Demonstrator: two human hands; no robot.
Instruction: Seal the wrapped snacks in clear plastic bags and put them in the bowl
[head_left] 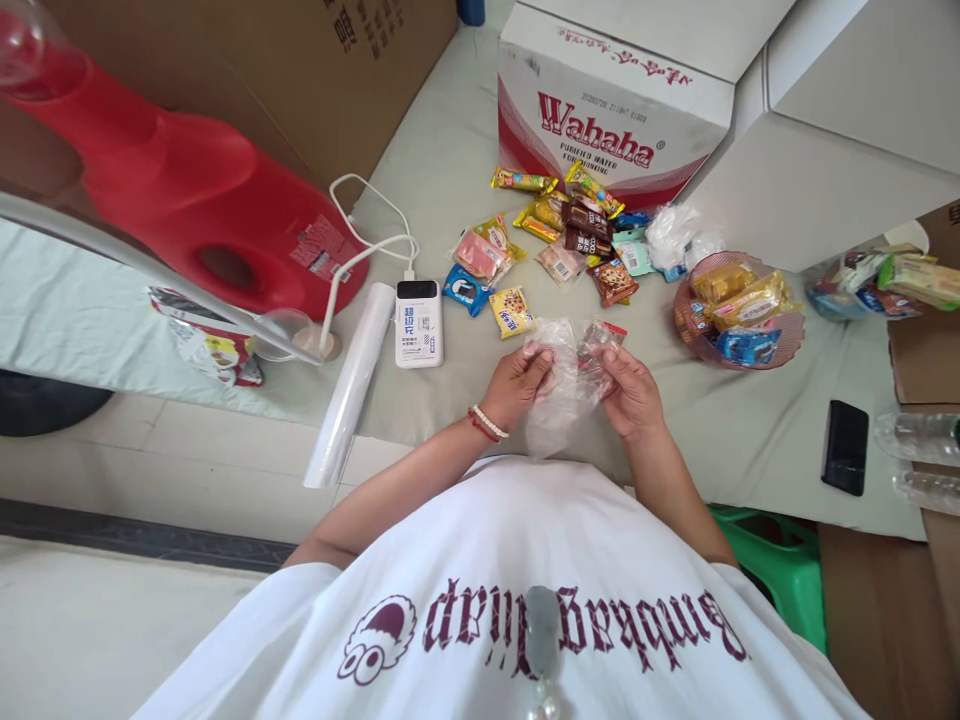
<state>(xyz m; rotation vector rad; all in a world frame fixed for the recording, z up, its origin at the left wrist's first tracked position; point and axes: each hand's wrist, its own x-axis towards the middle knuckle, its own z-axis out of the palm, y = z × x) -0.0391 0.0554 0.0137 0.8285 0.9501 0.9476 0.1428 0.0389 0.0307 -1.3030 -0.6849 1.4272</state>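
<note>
My left hand (pixel 523 378) pinches a crumpled clear plastic bag (pixel 553 415) between thumb and fingers, just above the table's near edge. On the other side, my right hand (pixel 630 388) is closed on the same bag's right part. A small packet with a red corner (pixel 611 330) shows by my right fingertips; whether it is inside the bag or behind it I cannot tell. Beyond my hands lie a yellow cookie packet (pixel 512 311), a blue packet (pixel 466 290), a brown cookie packet (pixel 613 281) and a pile of wrapped snacks (pixel 585 220).
A pink clear bowl (pixel 686 330) of snacks stands right, near a black phone (pixel 845 447). Left are a white power bank (pixel 419 325) with cable, a plastic film roll (pixel 351 385) and a large red plastic container (pixel 217 190). A Wahaha carton (pixel 611 120) stands behind.
</note>
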